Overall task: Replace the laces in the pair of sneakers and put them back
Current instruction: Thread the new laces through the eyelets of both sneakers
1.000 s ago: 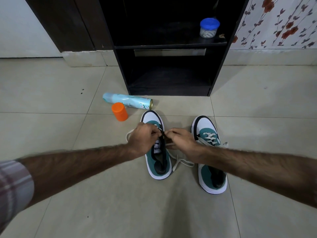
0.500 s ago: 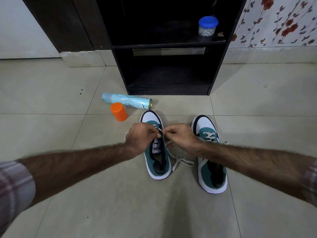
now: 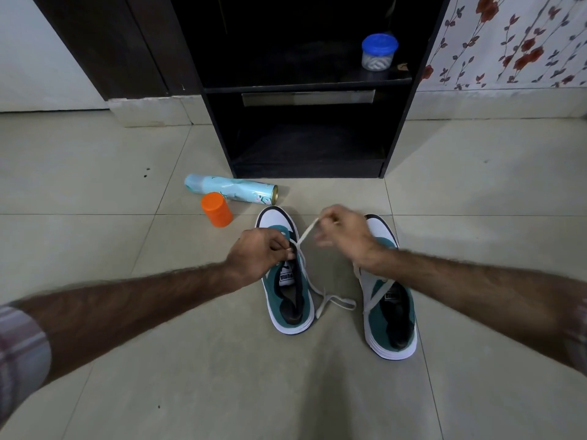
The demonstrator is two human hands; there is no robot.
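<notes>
Two teal-and-white sneakers stand side by side on the tiled floor, toes toward the cabinet. My left hand pinches the white lace at the eyelets of the left sneaker. My right hand pinches the same white lace and holds it stretched up and to the right, above the gap between the shoes. More of this lace trails loose on the floor beside the left sneaker. The right sneaker has white laces in it, and my right wrist hides part of its front.
A light-blue spray can lies on the floor behind the left sneaker, with its orange cap standing next to it. A black open cabinet stands ahead; a blue-lidded jar sits on its shelf. Flowered wallpaper covers the wall at right.
My right hand has moved up and to the right, drawing the lace out taut from the left sneaker. My left hand has stayed at the eyelets.
</notes>
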